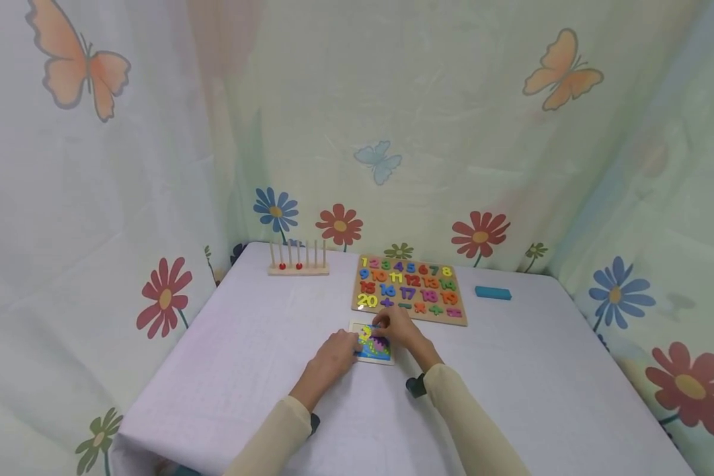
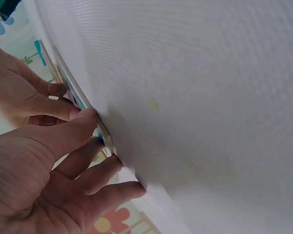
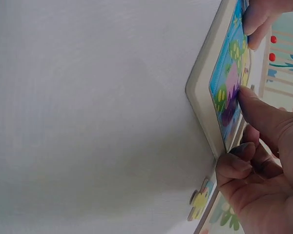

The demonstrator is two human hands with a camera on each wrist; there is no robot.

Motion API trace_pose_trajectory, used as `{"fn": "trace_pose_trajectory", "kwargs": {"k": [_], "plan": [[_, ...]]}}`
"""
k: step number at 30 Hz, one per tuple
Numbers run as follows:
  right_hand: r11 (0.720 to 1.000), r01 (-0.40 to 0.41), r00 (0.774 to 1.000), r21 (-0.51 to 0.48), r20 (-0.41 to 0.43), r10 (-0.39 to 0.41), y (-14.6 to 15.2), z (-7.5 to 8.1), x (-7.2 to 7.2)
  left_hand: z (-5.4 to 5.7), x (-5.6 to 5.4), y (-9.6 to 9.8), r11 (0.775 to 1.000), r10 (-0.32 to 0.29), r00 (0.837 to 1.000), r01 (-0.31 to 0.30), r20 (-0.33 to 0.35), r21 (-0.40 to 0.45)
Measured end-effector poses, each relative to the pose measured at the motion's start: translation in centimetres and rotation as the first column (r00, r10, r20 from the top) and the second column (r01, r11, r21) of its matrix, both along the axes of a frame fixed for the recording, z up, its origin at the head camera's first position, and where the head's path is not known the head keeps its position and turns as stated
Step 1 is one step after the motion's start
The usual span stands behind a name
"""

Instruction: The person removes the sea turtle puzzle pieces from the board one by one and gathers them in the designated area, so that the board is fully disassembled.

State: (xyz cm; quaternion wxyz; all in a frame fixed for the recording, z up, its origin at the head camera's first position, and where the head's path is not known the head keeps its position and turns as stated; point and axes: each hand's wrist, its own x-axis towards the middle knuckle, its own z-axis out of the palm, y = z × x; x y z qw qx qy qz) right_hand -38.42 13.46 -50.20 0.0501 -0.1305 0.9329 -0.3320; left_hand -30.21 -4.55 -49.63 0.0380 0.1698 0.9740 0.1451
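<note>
A small wooden tray puzzle lies flat on the white-covered table, with a blue, yellow, green and purple picture in a pale frame. My left hand grips its left side; in the left wrist view the thumb lies along the frame edge and the other fingers reach down to the cloth. From the right, my right hand holds the puzzle near its upper right, thumb on the purple part of the picture and fingers curled by the frame. A loose yellow-and-blue puzzle piece lies beyond the frame.
Behind the puzzle lies a wooden number board with colourful numerals and signs. A peg stand with red beads stands at the back left. At the back right is a teal block. Flower-printed curtains surround the table.
</note>
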Motion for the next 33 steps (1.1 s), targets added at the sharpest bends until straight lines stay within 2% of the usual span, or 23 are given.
{"fn": "trace_pose_trajectory", "kwargs": {"k": [5,15,23,29,33], "plan": [[1.000,0.001,1.000,-0.021,0.019,-0.001,0.03,0.09,0.08,-0.06,0.03,0.09,1.000,0.002,1.000,-0.002,-0.021,-0.021],[0.999,-0.008,1.000,-0.048,0.002,0.008,0.04,-0.49,-0.23,0.13,0.07,0.06,1.000,0.026,1.000,-0.026,0.004,-0.002],[1.000,-0.002,1.000,-0.018,-0.017,0.002,0.24,-0.66,-0.27,0.30,0.15,0.11,0.999,0.037,0.999,-0.037,0.019,0.004],[0.999,-0.003,1.000,0.037,-0.020,0.004,0.47,-0.38,-0.20,0.25,0.16,0.14,1.000,0.027,1.000,-0.027,0.002,-0.002],[1.000,0.008,1.000,0.006,-0.018,-0.007,0.56,-0.60,-0.20,0.21,0.07,0.21,1.000,0.030,1.000,-0.030,-0.001,-0.005]]}}
